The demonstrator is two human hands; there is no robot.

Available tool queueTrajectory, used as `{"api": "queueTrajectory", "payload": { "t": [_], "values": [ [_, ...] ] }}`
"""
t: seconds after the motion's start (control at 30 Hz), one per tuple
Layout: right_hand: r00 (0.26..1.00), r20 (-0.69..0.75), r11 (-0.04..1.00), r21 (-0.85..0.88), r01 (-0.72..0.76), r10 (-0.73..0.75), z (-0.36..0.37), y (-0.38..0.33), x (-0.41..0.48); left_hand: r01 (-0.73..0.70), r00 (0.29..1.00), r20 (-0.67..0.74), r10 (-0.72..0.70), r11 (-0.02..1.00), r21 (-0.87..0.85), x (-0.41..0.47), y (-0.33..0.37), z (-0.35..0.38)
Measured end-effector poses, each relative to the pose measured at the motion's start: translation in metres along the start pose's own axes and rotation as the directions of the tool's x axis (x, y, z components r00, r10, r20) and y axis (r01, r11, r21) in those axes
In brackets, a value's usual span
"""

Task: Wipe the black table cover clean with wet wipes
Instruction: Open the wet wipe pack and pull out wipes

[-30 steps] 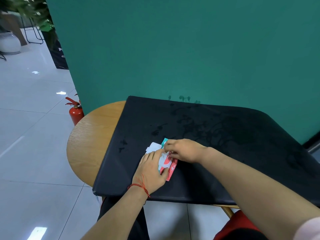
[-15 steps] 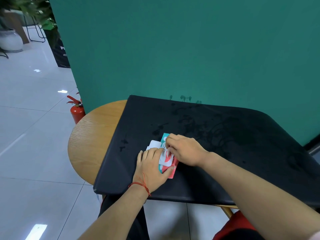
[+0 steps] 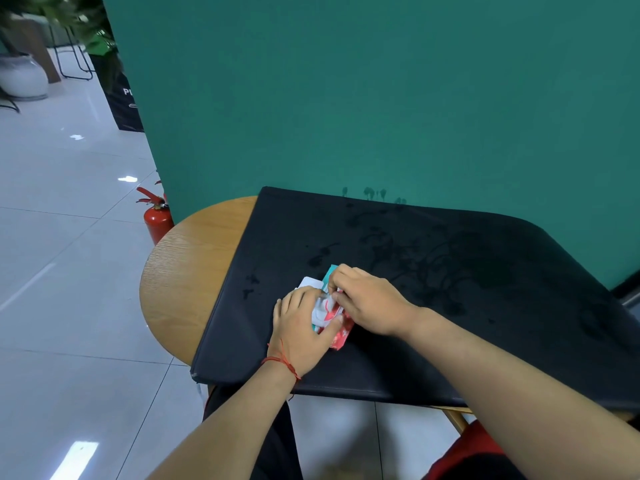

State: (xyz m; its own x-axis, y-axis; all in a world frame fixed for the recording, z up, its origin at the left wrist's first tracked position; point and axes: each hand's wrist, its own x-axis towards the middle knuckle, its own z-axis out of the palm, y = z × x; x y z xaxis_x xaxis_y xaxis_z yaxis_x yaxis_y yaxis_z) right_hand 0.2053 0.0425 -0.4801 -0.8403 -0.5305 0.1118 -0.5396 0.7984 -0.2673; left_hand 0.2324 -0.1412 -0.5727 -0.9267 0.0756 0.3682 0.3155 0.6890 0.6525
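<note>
A red fire extinguisher [image 3: 157, 220] stands on the floor left of the round wooden table [image 3: 187, 271]; the black table cover [image 3: 485, 341] drapes over the rest of it, up against the green partition [image 3: 381, 98]. The pack of wet wipes [image 3: 341, 336] lies on the cover near its left edge, closer to the near edge than the far one, its long axis running near to far. The left hand [image 3: 299, 327] pins it flat, fingers curled over its left side, thumb across the near end. The right hand [image 3: 367, 303] comes in from the right, fingertips pinched narrow on what looks like a wipe [image 3: 325, 301] at the pack's opening. Dark smears [image 3: 415, 258] spread right of the pack toward the far edge, so the right hand is nearer them; the pull should likely go up and rightward.
</note>
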Motion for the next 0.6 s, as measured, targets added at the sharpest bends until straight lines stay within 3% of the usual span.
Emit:
{"api": "queueTrajectory", "payload": {
  "t": [0.07,0.13,0.2,0.27,0.33,0.4,0.47,0.6],
  "values": [
    [0.999,0.037,0.999,-0.037,0.025,-0.024,0.000,-0.006,-0.001,0.015,1.000,-0.016,-0.015,1.000,-0.003,0.000,-0.002,0.001],
    [1.000,-0.017,1.000,0.008,0.008,-0.008,-0.011,-0.013,0.001,0.025,0.999,0.023,-0.027,0.997,0.071,0.001,-0.003,0.003],
    [0.974,-0.198,0.985,0.152,-0.083,0.113,-0.031,-0.020,0.009,0.038,0.994,0.093,-0.055,0.985,0.169,0.002,-0.002,0.005],
    [0.924,-0.261,0.913,0.369,-0.174,0.281,-0.050,-0.016,0.020,0.067,0.987,0.133,-0.094,0.979,0.194,0.002,-0.003,0.005],
    [0.885,-0.169,0.762,0.593,-0.259,0.433,-0.056,-0.008,0.019,0.050,0.989,0.132,-0.073,0.985,0.165,-0.003,-0.002,0.004],
    [0.834,-0.027,0.499,0.811,-0.304,0.551,-0.055,-0.002,0.013,0.036,0.994,0.098,-0.050,0.989,0.145,-0.003,-0.001,0.001],
    [0.800,0.067,0.268,0.922,-0.277,0.596,-0.053,-0.002,0.003,0.042,0.995,0.085,-0.052,0.992,0.116,-0.004,0.001,-0.001],
    [0.797,0.101,0.124,0.969,-0.216,0.596,-0.054,0.003,-0.015,0.037,0.997,0.061,-0.040,0.997,0.061,-0.004,0.000,-0.002]
  ]
}}
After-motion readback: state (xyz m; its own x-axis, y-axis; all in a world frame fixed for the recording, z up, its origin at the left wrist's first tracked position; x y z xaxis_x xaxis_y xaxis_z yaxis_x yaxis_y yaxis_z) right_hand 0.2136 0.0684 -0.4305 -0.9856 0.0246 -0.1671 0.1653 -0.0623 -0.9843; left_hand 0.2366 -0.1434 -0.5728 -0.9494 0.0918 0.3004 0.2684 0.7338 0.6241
